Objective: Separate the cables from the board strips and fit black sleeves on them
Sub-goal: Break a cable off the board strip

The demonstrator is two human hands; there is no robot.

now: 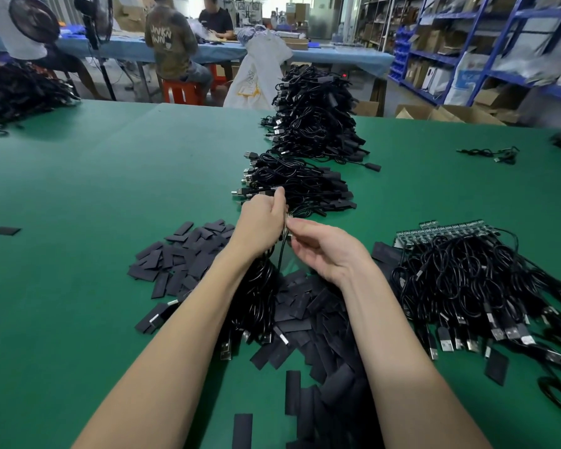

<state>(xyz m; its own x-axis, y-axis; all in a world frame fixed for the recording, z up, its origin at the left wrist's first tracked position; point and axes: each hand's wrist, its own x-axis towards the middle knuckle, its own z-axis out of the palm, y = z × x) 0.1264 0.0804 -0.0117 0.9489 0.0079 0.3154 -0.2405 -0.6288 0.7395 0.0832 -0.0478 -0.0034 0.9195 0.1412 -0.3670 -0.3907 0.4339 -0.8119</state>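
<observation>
Both hands are up over the middle of the green table, working one board strip between them. My left hand is curled around the strip's upper part, fingers clenched on it. My right hand pinches the strip's near edge between thumb and fingertips. The strip itself is mostly hidden; only a thin pale sliver with small metallic bits shows between the hands.

Black cables hang from the strip down under my left forearm, thin and glossy, ending in silver USB plugs that lie on the table.

Black sleeves are flat matte rectangles, scattered loosely to the left of my hands and in a denser heap running between my forearms toward the near edge.

On the right, more green board strips sit in a row with their cables still attached, a tangled bundle with the USB ends fanned toward me.

Just beyond my hands is a stack of sleeved cables, with a much taller pile behind it.

One stray cable lies far right. Other people sit at a blue table in the back.
</observation>
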